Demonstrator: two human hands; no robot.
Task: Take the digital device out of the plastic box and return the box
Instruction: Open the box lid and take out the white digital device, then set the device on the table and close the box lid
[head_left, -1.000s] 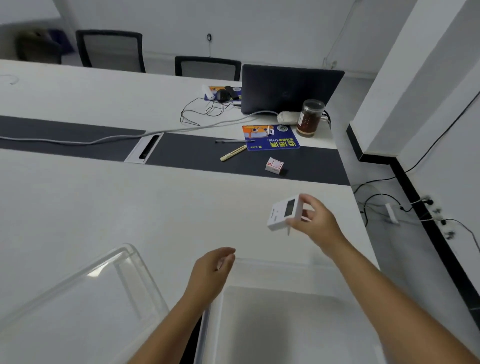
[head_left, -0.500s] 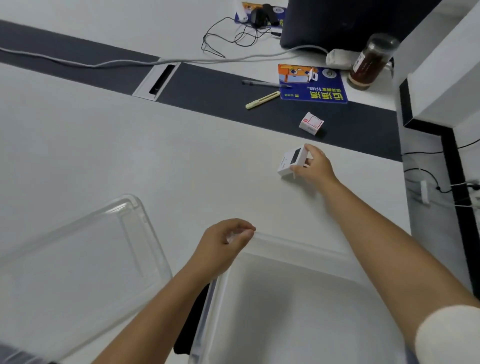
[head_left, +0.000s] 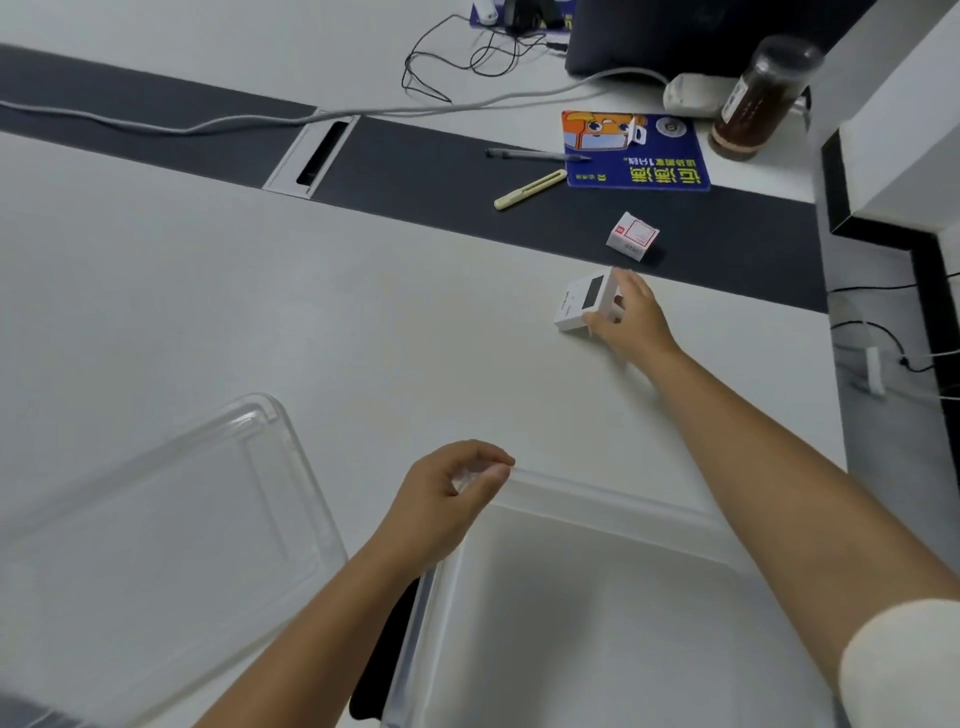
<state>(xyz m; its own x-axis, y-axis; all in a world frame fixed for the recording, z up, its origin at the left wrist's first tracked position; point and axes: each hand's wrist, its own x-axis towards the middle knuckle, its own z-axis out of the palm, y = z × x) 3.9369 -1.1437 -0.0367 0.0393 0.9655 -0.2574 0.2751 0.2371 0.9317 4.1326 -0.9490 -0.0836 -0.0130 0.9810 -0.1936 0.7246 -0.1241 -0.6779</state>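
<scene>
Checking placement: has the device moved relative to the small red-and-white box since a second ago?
Yes. The device has come down to the table, now nearer the small box.

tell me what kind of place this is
Most likely an office or shared workroom: a long white desk with a cable slot, a laptop with cables trailing off it, and a pen by a blue booklet.

The right hand (head_left: 631, 317) is stretched far forward on a nearly straight bare arm, fingers curled around what it grips, thumb nearest the body. A pale sleeve covers the upper arm. The left hand (head_left: 449, 491) sits nearer the body, left of the right forearm, its fingers pinched closed, forearm bare.
</scene>
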